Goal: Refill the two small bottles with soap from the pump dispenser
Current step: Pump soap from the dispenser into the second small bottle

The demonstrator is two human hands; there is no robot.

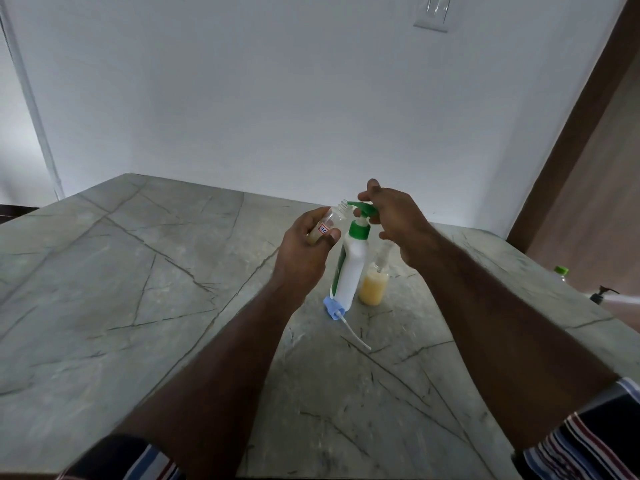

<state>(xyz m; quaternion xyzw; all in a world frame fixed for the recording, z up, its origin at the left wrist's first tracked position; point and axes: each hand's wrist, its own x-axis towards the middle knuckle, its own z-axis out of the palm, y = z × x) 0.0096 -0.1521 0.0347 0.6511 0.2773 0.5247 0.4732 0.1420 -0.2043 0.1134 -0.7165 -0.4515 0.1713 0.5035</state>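
Two bare hands over a grey veined counter (pixel 104 306), seen from the head camera. Wide open stone toward the left edge and the near edge; wall along the far edge; right edge close by, with a green-capped bottle (pixel 560 271) and a dark pump (pixel 602 294) just at it. Near the far right part: white pump dispenser (pixel 351 268) upright, green pump head on top. Left hand (pixel 304 244) wrapped round a small clear bottle (pixel 330 223), tilted, open neck up against the green spout. Right hand (pixel 394 216) resting on the pump head, fingers loosely spread. Second small bottle (pixel 374 285), part full of yellow soap, just right of the dispenser. Blue cap with tube (pixel 334 308) lying at the dispenser's foot.
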